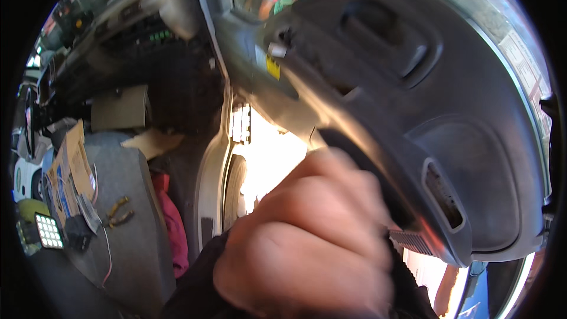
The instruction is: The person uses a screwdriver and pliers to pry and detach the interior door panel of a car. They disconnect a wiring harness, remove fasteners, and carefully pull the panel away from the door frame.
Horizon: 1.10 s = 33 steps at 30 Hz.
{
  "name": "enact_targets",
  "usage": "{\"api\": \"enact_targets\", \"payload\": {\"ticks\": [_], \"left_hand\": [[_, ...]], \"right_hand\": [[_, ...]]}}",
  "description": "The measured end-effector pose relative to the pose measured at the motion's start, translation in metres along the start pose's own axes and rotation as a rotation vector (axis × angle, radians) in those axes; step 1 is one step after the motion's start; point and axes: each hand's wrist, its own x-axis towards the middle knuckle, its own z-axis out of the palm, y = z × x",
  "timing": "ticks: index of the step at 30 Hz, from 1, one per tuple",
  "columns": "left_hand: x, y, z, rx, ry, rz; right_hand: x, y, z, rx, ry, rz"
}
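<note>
Bare skin, smeared by motion and very close, fills the lower middle: my hands (pixel 301 242), with bent knuckles and folded fingers. I cannot tell whether both hands overlap here or only one shows. Anything held inside is hidden. Dark sleeves lie to either side. Just beyond and to the right is the dark grey door panel (pixel 472 142) of a vehicle, standing open, with a pull handle recess (pixel 446 195) and a speaker-like oval. A thin dark line (pixel 312 136) rises above the knuckles; its kind is unclear.
At left, a grey seat (pixel 133 201) bears pliers with yellow handles (pixel 120 212), torn cardboard (pixel 74 159) and a lit work lamp (pixel 49 231). Red cloth (pixel 173 224) hangs by the seat. An open compartment lid (pixel 120 108) hangs from the dashboard. The door frame (pixel 212 183) stands between.
</note>
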Motion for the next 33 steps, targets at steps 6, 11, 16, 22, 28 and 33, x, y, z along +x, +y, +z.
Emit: {"api": "enact_targets", "payload": {"ticks": [6, 11, 16, 22, 28, 33], "left_hand": [[0.034, -0.034, -0.005, -0.242, -0.396, 0.012], [0.106, -0.07, -0.095, -0.404, -1.056, -0.242], [0.172, -0.113, -0.159, 0.389, -0.485, -0.232], [0.233, -0.171, -0.144, 0.653, -0.999, -0.058], [0.243, -0.183, -0.146, 0.48, -1.051, -0.045], [0.232, -0.195, -0.146, 0.31, -0.928, -0.13]], "right_hand": [[-0.001, -0.009, -0.014, -0.54, 0.033, -0.195], [0.029, -0.062, -0.025, -0.525, 0.032, -0.396], [0.047, -0.166, -0.033, -0.557, -0.128, -0.642], [0.055, -0.231, -0.032, -0.19, -0.323, -0.587], [0.076, -0.265, -0.008, -0.238, -0.091, -0.673], [0.085, -0.319, 0.044, -0.092, 0.433, -1.016]]}}
